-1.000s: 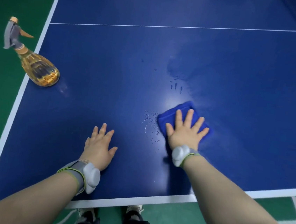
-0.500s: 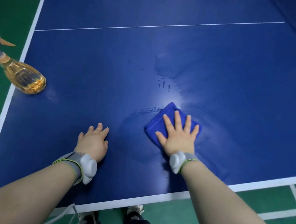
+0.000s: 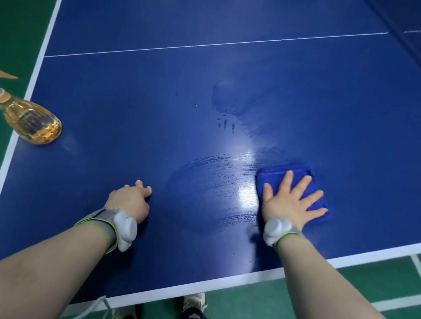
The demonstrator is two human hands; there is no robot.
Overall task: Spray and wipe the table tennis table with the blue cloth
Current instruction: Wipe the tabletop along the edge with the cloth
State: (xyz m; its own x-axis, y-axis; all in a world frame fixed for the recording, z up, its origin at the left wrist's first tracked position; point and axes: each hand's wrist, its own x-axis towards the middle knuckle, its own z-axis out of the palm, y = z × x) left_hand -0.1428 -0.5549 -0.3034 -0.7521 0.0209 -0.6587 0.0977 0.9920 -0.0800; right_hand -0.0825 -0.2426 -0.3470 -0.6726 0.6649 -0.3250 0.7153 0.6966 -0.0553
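- Nearest: green floor [image 3: 239,318] and the white edge band [image 3: 190,293] of the table tennis table [image 3: 132,99], a smooth, glossy, hard blue top.
- Left hand [image 3: 129,200]: rests on the top near the edge, fingers loosely bent, holding nothing. A second ago they lay spread flat. A grey strap with a white pod [image 3: 124,225] sits on the wrist.
- Right hand [image 3: 290,201]: flat, fingers straight and splayed, palm pressing down on the blue cloth [image 3: 275,179]; nothing is gripped.
- The blue cloth is a soft, folded, roughly rectangular pad, flat on the top at the near right, not far from the edge.
- Change: the cloth has swept from mid-table to the right. A streaked wet film [image 3: 209,185] now lies where beads of spray stood.
- Judgement: wiping is under way; the near centre is covered.
- Beyond: a few unwiped drops [image 3: 225,124] below a duller damp patch; these need a pass.
- Far left: the spray bottle [image 3: 32,125], clear, rounded, amber-filled, stands at the left edge, well apart from both hands.
- Farthest: thin white line [image 3: 216,44].
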